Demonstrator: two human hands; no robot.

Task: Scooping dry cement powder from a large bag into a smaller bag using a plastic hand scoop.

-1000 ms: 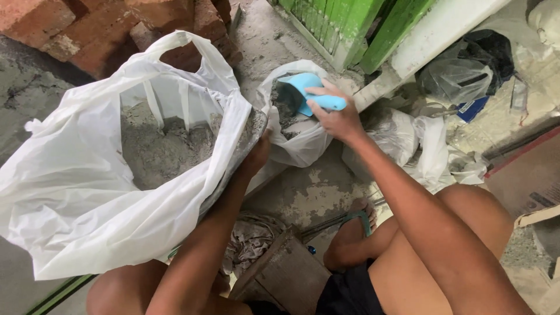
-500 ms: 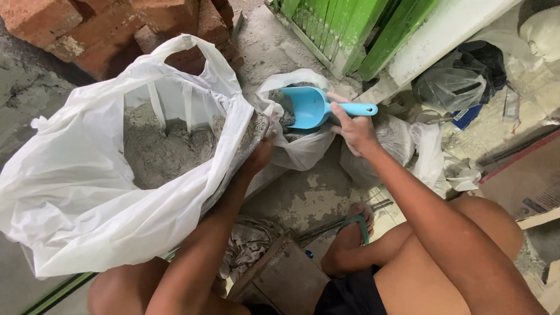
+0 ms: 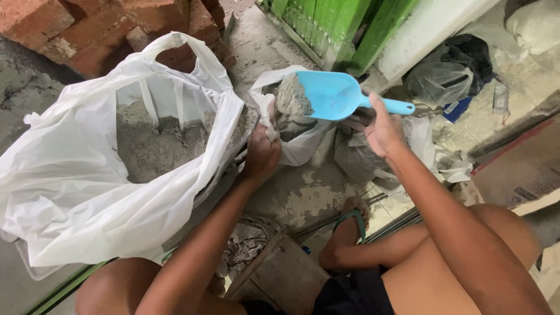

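My right hand (image 3: 382, 131) grips blue scoop (image 3: 326, 94) heaped with grey powder (image 3: 290, 98) over small white bag (image 3: 291, 146), left hand (image 3: 261, 153) pinches that bag's rim, beside big bag (image 3: 87, 175)

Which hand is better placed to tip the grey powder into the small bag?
The right hand. It holds the blue scoop, loaded with grey powder, right over the small bag. The left hand is busy gripping that bag's rim.

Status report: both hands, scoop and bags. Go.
Right hand grips blue scoop, loaded with grey powder. Left hand pinches small bag rim. Large bag open alongside. Nothing blocking.
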